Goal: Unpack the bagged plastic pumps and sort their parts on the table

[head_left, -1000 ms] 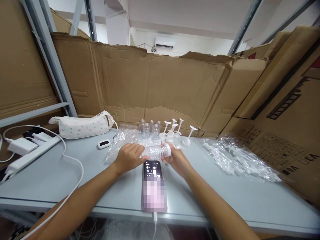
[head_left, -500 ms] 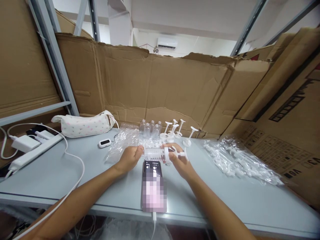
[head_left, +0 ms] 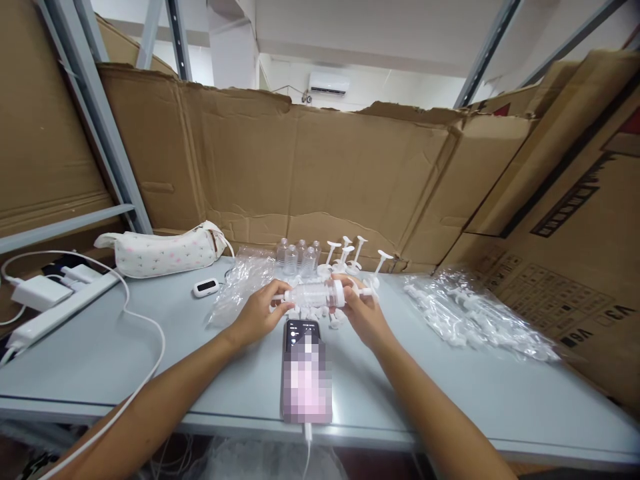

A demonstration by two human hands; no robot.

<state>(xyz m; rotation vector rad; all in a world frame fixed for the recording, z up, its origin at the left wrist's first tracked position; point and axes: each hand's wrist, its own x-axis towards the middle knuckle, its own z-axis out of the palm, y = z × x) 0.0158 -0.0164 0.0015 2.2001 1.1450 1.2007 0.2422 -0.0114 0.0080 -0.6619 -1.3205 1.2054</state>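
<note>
A clear ribbed plastic bottle (head_left: 313, 295) with a white collar lies sideways between my hands, above the phone. My left hand (head_left: 261, 308) pinches the small white tip at its left end. My right hand (head_left: 363, 308) is closed round the white collar and plunger at its right end. Small white parts (head_left: 313, 313) lie on the table beneath and behind it. Several clear bottles (head_left: 291, 259) stand behind, and several white plungers (head_left: 345, 255) stand upright to their right.
A phone (head_left: 306, 373) with a cable lies in front. Plastic bags of white parts (head_left: 475, 317) are at right, a clear bag (head_left: 240, 283) at left. Further left are a small white device (head_left: 205, 287), a pouch (head_left: 167, 252) and a power strip (head_left: 65, 307). Cardboard (head_left: 310, 167) stands behind.
My left fingers have opened out from a tighter fist and now show the bottle's white tip. The bottle has risen slightly towards the back and more small white parts show below. The view has shifted a little.
</note>
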